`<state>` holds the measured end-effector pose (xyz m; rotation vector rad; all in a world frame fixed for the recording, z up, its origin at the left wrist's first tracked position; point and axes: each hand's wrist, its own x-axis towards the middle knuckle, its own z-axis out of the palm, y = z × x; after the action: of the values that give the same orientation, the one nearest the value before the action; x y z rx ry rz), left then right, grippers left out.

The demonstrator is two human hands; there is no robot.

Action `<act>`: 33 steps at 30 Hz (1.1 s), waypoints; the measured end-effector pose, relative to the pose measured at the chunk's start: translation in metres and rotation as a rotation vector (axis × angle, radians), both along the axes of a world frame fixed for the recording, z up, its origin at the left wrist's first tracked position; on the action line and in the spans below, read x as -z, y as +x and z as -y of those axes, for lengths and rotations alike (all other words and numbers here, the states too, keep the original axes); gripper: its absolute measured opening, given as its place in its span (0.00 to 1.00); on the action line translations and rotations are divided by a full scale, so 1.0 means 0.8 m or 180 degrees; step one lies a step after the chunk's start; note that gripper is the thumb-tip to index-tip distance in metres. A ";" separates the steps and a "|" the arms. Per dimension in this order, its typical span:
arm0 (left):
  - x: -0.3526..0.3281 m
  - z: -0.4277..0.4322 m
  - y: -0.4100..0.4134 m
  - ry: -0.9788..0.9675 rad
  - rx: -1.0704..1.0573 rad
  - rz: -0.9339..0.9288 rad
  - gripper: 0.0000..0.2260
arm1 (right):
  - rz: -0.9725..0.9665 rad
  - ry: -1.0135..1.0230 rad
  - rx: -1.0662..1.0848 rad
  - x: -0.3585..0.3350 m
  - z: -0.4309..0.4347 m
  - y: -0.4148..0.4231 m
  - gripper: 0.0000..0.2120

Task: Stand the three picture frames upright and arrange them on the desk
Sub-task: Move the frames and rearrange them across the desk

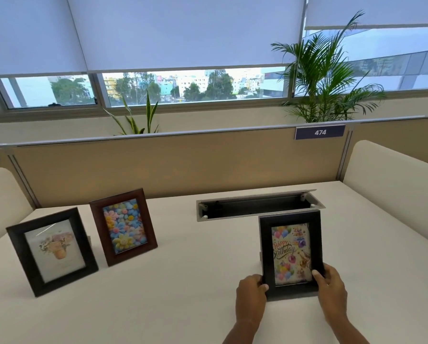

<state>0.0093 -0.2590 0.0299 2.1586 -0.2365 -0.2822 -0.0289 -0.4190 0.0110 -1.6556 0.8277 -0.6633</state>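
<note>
Both hands are on the birthday frame right now: my left hand pinches its lower left corner, my right hand wraps the lower right corner with the thumb across the front. It's upright toward the desk's front right, just in front of the open cable tray. The flower-pot frame stands near the left edge, and the brown daisy frame is just beside it, a bit farther back.
</note>
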 end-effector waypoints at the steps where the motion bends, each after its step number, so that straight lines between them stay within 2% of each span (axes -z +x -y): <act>1: 0.000 -0.008 0.007 -0.0021 -0.0073 0.0043 0.10 | 0.0032 0.0010 -0.0056 -0.002 -0.008 0.009 0.13; 11: -0.011 -0.105 0.099 0.0000 -0.0969 0.0337 0.13 | 0.0215 0.0113 -0.0577 -0.024 -0.117 0.137 0.13; 16: -0.012 -0.139 0.141 -0.0087 -0.1327 0.0294 0.13 | 0.0185 0.0142 -0.0737 -0.029 -0.167 0.198 0.13; 24: -0.009 -0.162 0.188 -0.0316 -0.1399 0.0269 0.21 | 0.0209 0.0284 -0.0833 -0.025 -0.212 0.266 0.14; 33: 0.009 -0.180 0.217 -0.0176 -0.1341 0.0177 0.24 | 0.0069 0.0333 -0.0749 -0.009 -0.237 0.302 0.15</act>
<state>0.1825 -0.1151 0.0225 2.1026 0.1786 0.0258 0.2128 -0.2295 0.0180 -1.6169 0.6289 -0.4653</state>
